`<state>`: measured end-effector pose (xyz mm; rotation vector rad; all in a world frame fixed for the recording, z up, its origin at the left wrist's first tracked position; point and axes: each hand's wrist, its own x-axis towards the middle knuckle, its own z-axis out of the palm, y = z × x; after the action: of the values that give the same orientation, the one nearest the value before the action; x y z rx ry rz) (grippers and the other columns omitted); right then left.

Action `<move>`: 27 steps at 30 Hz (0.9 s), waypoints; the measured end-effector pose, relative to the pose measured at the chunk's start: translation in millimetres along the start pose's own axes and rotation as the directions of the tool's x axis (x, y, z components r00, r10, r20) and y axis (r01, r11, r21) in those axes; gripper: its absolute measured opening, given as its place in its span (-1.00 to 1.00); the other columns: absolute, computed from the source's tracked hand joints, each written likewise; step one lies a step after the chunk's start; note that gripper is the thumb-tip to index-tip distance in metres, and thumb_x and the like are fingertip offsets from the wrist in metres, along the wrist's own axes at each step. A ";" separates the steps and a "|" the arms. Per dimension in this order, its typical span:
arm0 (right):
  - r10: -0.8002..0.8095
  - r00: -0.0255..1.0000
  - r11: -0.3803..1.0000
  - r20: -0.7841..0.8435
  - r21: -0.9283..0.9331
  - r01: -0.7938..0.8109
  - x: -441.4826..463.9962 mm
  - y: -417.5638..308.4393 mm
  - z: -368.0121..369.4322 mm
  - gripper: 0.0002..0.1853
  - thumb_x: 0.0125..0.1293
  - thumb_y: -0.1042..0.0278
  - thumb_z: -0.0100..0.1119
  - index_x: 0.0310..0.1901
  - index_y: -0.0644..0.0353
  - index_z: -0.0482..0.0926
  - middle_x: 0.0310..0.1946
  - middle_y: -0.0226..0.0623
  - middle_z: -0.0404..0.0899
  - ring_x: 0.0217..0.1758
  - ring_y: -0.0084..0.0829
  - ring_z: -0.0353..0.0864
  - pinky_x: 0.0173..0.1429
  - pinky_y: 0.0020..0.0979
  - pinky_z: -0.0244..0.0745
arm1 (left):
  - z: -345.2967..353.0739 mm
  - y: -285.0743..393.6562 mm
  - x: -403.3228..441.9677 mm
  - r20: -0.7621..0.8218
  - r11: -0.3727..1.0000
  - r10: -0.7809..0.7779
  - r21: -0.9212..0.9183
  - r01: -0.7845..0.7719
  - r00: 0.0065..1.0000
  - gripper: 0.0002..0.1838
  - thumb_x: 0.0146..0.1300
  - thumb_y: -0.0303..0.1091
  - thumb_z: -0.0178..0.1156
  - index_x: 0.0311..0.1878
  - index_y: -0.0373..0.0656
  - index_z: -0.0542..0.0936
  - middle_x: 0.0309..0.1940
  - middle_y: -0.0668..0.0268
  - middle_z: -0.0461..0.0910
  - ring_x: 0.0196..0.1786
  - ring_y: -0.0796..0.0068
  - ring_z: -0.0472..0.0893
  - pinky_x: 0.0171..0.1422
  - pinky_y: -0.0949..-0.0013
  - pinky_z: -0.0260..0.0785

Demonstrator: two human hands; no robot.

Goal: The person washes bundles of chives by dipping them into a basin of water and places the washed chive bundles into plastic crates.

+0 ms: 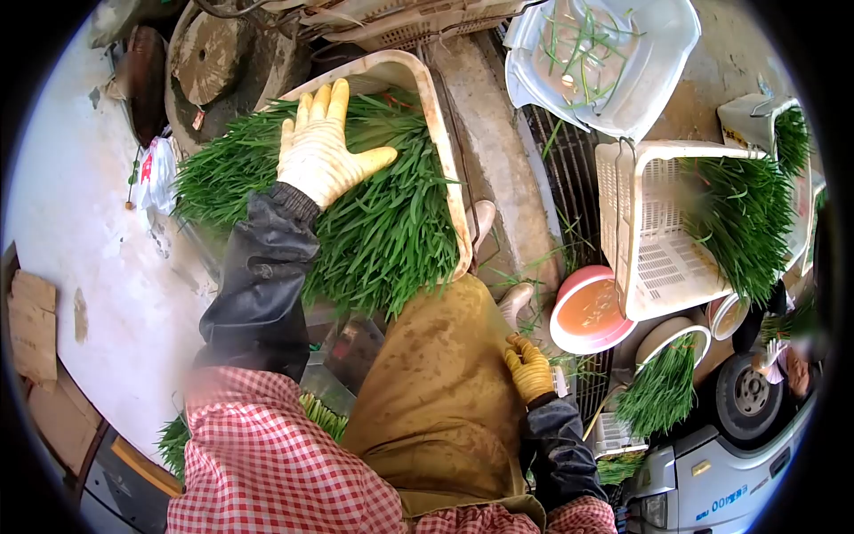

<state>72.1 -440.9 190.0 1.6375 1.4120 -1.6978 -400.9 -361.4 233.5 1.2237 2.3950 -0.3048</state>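
My left hand (322, 149), in a pale yellow glove, lies spread on top of a large heap of long green leafy stalks (391, 205). The heap fills a white plastic crate (454, 178) and hangs over its left side and front. Lower right, my right hand (529, 367), also in a yellow glove, is beside my brown apron (436, 383) with its fingers curled; whether anything is in them is hidden.
A pink basin (594, 311) of brownish water stands right of the crate. Beyond are a tilted white crate (658, 258) with greens, a pale tub (663, 98), a metal grate, and a vehicle (721, 481) at lower right. A co-worker's gloved hand (770, 360) shows at far right.
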 end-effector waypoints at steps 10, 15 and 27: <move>0.171 0.985 0.939 -0.013 0.305 -0.159 -20.0 6.4 -18.2 -0.70 0.33 0.43 0.11 0.10 0.18 0.53 -0.34 -0.45 0.51 -0.37 -0.66 0.46 -0.33 -0.63 0.34 | 131.9 18.3 0.1 0.639 0.936 -0.349 0.202 0.288 0.686 -0.08 0.24 -0.38 0.11 0.52 -0.10 -0.24 0.33 -0.12 0.27 0.21 0.17 0.51 0.21 0.26 0.41; 0.179 0.982 0.946 -0.058 0.283 -0.156 -41.7 32.2 -18.7 -0.69 0.32 0.45 0.12 0.10 0.19 0.53 -0.36 -0.48 0.52 -0.39 -0.66 0.44 -0.32 -0.62 0.35 | 122.8 -3.4 23.6 0.523 0.975 -0.065 0.216 -0.058 0.850 -0.47 0.28 -0.46 -0.09 0.34 -0.32 0.26 0.01 0.06 0.60 -0.01 0.16 0.64 0.04 0.18 0.49; 0.146 0.986 0.936 -0.086 0.335 -0.109 -67.5 32.6 -8.5 -0.69 0.30 0.46 0.13 0.08 0.24 0.53 -0.34 -0.44 0.55 -0.34 -0.65 0.45 -0.24 -0.60 0.38 | 25.4 -16.8 -0.4 0.477 0.939 0.066 0.267 -0.216 0.876 -0.55 0.23 -0.48 -0.04 0.22 -0.22 0.41 -0.17 0.04 0.64 -0.08 0.08 0.63 -0.07 0.14 0.47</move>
<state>119.7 -471.1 240.2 1.9806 1.0794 -1.8696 -407.3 -381.2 211.3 1.2783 1.8769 -0.8560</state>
